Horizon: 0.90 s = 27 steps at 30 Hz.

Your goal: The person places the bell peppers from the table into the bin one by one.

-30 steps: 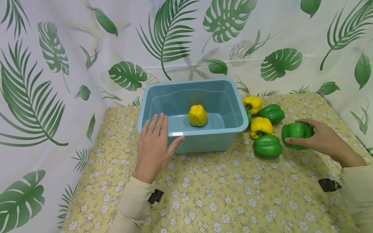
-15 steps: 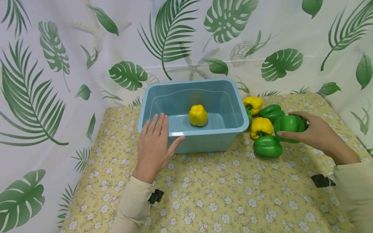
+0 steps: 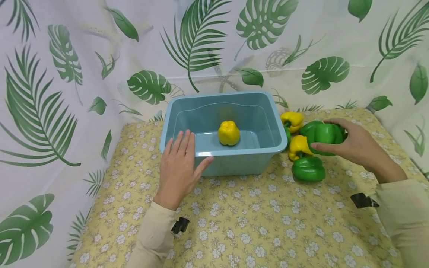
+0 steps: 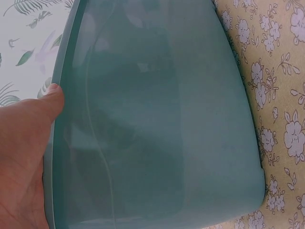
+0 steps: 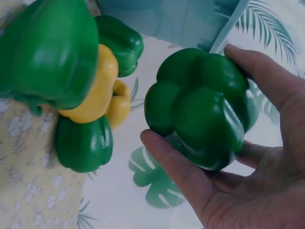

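My right hand point(image 3: 356, 147) holds a green bell pepper point(image 3: 324, 137) between thumb and fingers, above the table beside the other peppers. In the right wrist view this pepper point(image 5: 200, 107) shows its lobed end, with the fingers wrapped about its far side. My left hand point(image 3: 177, 167) rests with straight fingers over the near left rim of a blue plastic tub point(image 3: 241, 150). From the left wrist, the thumb lies against the rim of the tub point(image 4: 143, 119). Inside the tub a yellow bell pepper point(image 3: 229, 133) stands on the floor.
Right of the tub lie two yellow peppers point(image 3: 296, 145) and several green ones; the nearest green pepper point(image 3: 308, 169) sits in front. One green pepper is partly hidden behind the tub's right wall. A leaf-print curtain point(image 3: 147, 44) hangs behind the flowered tablecloth point(image 3: 234, 223).
My right hand has lifted the green pepper and carried it up and leftward, over the other peppers. The left hand has stayed on the tub's rim.
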Motion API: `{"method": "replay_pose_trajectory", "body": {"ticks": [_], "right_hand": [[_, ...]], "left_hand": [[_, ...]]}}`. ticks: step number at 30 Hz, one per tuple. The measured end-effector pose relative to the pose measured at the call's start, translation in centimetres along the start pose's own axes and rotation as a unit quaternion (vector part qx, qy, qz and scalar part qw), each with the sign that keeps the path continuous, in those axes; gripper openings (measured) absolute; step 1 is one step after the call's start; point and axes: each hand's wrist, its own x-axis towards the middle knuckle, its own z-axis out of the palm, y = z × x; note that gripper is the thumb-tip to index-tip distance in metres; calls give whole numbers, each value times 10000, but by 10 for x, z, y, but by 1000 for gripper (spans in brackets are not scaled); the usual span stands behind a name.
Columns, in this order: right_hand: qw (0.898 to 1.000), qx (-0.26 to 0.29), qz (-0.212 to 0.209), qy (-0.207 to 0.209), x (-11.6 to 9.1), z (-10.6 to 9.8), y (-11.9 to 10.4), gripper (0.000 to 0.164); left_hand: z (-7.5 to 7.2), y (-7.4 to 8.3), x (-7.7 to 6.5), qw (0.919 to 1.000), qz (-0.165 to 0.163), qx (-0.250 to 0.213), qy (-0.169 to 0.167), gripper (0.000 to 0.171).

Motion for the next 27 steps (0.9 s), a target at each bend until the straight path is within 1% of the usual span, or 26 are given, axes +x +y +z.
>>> {"method": "replay_pose_trajectory", "body": {"ticks": [7,14,17,23,27], "right_hand": [[9999,32,-123,69,6,-2,-15,94],[9993,209,-255,192,12,-3,-31,90],[9989,265,-304,243,13,-3,-38,89],[9980,331,-387,366,15,-3,-45,90],[9975,375,-396,445,16,-2,-50,91]], "left_hand": [[-1,1,0,10000,-16,15,-39,86],[-2,0,1,10000,-4,-22,27,86],[-2,-1,1,10000,-21,-26,-5,85],[-2,-2,2,10000,-20,-46,-56,85],[-2,-2,2,10000,-13,-62,-21,85]]}}
